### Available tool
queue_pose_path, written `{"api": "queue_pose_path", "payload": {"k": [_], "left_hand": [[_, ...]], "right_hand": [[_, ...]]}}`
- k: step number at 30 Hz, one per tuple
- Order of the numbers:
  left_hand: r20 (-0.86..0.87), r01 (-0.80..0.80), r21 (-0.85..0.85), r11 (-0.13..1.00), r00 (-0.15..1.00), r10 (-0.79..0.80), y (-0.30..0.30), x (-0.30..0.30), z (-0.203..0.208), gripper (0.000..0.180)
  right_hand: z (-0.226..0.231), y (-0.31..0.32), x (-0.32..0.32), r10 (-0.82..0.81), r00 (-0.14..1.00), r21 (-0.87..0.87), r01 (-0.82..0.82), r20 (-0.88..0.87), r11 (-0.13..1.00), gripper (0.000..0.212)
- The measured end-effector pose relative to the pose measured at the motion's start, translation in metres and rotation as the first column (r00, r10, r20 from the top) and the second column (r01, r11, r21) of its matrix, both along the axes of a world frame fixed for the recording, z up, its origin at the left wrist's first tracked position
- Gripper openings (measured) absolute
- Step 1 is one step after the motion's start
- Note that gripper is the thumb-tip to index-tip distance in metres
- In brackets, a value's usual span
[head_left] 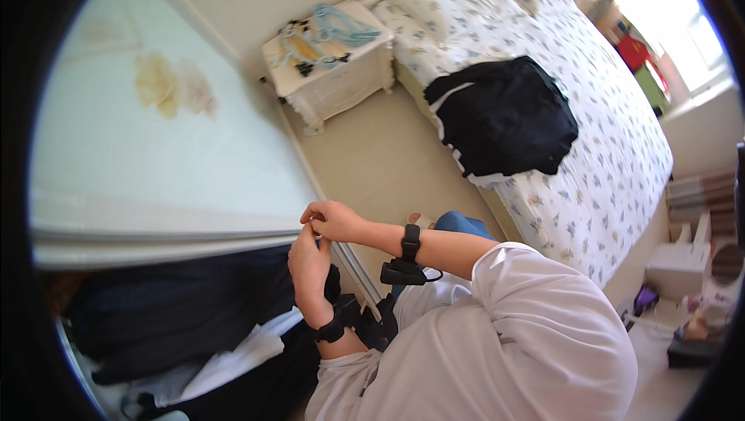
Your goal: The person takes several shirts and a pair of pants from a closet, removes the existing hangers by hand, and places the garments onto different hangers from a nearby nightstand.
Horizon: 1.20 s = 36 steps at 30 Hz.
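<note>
My left hand [309,266] and my right hand [339,221] meet fingertip to fingertip beside the edge of a pale, flower-patterned wardrobe door [256,149]. Both have their fingers drawn together in a pinch. Whatever lies between them, if anything, is too small or hidden to name. Just left of my left hand, dark clothes [186,304] hang in the open part of the wardrobe, with a white garment [233,363] among them. Each wrist wears a black strap, and a small black box hangs by the right one.
A flower-print bed [613,180] stands at the right, with a pile of black clothes [508,114] on it. Several blue, yellow and black hangers [341,27] lie on a white nightstand [341,83]. White furniture [679,266] with small items stands at the far right.
</note>
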State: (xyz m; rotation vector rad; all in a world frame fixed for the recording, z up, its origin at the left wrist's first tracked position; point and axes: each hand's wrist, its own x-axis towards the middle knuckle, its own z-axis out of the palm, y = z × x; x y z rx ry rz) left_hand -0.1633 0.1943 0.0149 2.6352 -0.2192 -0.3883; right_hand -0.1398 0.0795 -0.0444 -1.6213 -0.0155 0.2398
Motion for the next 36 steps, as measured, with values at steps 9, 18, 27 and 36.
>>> {"api": "queue_pose_path", "payload": {"k": [9, 18, 27, 36], "left_hand": [[-0.006, 0.292, -0.082, 0.953, 0.956, -0.293, -0.189, 0.032, -0.035, 0.029], [-0.240, 0.468, -0.362, 0.806, 0.789, -0.566, -0.473, 0.048, -0.101, 0.037], [-0.427, 0.500, -0.496, 0.710, 0.572, -0.701, -0.634, 0.024, -0.158, 0.038], [-0.529, 0.477, -0.409, 0.778, 0.570, -0.628, -0.653, 0.028, -0.197, 0.035]], "right_hand": [[-0.052, -0.190, -0.005, -0.220, 0.968, 0.269, 0.246, -0.125, 0.931, 0.022], [-0.127, -0.497, -0.057, -0.691, 0.673, 0.102, 0.732, -0.263, 0.674, 0.023], [-0.255, -0.741, -0.176, -0.968, 0.135, -0.488, 0.844, -0.210, 0.224, 0.024], [-0.339, -0.850, -0.215, -0.987, 0.068, -0.723, 0.674, -0.147, 0.154, 0.056]]}}
